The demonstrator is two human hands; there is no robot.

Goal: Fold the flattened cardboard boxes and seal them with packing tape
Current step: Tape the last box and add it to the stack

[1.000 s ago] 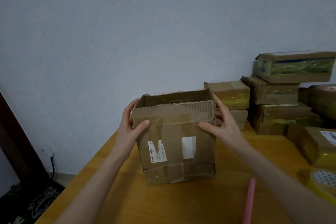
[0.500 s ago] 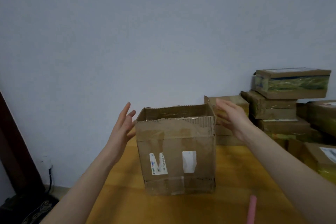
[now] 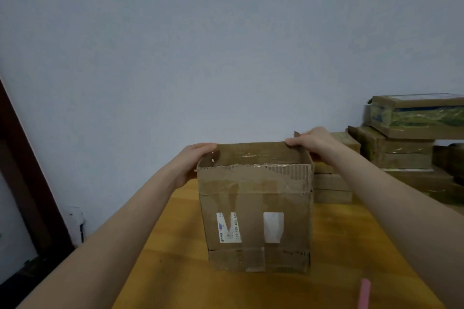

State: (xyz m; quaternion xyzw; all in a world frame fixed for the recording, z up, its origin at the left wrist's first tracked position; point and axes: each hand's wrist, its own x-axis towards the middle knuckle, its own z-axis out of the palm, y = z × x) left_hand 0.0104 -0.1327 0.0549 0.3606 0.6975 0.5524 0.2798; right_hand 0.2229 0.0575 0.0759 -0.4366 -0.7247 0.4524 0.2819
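Beat-up brown cardboard box (image 3: 256,218), top open, both hands (image 3: 193,160) (image 3: 313,140) gripping the far rim corners. Torn white label (image 3: 229,227) reads "159-159-A03-140".

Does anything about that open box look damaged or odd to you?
Yes. The box's near top edge is torn ragged, baring the corrugation at the right. Old tape scraps and torn labels mark its front: it looks reused.
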